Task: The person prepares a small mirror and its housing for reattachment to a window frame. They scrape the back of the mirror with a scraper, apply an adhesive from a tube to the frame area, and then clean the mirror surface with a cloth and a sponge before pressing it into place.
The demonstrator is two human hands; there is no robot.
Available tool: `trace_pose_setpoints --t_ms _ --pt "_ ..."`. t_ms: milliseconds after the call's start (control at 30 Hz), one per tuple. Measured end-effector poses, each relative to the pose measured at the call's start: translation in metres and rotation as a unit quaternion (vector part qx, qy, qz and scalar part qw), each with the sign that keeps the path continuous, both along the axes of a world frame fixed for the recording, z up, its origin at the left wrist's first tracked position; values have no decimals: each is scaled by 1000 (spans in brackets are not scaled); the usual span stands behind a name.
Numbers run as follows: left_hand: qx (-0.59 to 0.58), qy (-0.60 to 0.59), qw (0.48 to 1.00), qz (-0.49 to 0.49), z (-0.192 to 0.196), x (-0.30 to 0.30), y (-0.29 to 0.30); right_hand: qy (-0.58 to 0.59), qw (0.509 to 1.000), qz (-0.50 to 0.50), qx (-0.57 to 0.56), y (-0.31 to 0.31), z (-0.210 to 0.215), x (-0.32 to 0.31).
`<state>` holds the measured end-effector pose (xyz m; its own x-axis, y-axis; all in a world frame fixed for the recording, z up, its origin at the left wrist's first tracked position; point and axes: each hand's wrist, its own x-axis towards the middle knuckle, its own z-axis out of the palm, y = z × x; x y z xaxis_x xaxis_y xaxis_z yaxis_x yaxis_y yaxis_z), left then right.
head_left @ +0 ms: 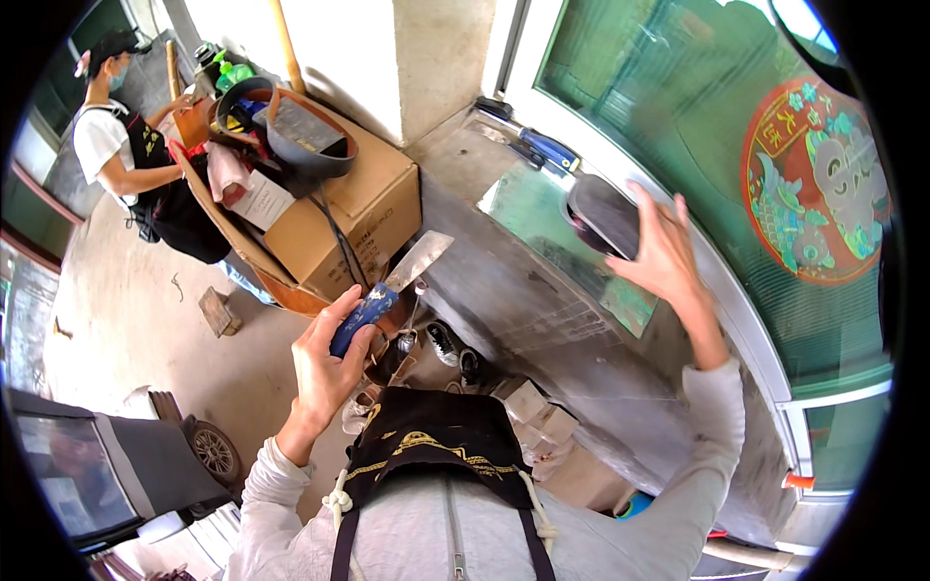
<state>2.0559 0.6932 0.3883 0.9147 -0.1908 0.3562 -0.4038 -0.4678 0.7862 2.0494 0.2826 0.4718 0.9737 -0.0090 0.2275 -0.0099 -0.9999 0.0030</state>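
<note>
My left hand (325,363) grips the blue handle of a plastering trowel (412,266), whose grey metal blade points up and to the right toward a cement-covered wall strip (523,310). My right hand (664,252) is raised with its fingers spread, holding nothing, next to a dark round flat object (601,215) that leans near the white door frame. I cannot tell whether the hand touches that object.
A cardboard box (363,208) with black rubber buckets (300,136) stands at upper left. Another person (126,145) in a cap stands beyond it. A blue-handled tool (542,145) lies on the sill. A glass door with a red round decoration (814,184) fills the right.
</note>
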Motion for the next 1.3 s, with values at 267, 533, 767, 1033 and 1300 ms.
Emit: trace_pose_setpoints --t_ms 267,533,767,1033,1300 --pt "-8 -24 998 54 -5 -25 25 12 955 239 -177 76 -29 164" --pt "-12 37 989 144 -10 -56 47 -68 932 275 -227 97 -36 254" --pt "-1 17 988 156 -14 -61 46 -134 955 219 -146 96 -66 228" --pt "-29 22 997 71 5 -34 11 -101 958 205 171 80 -49 166" --pt "1 29 999 -25 -6 -12 -16 33 980 84 179 0 -24 -34"
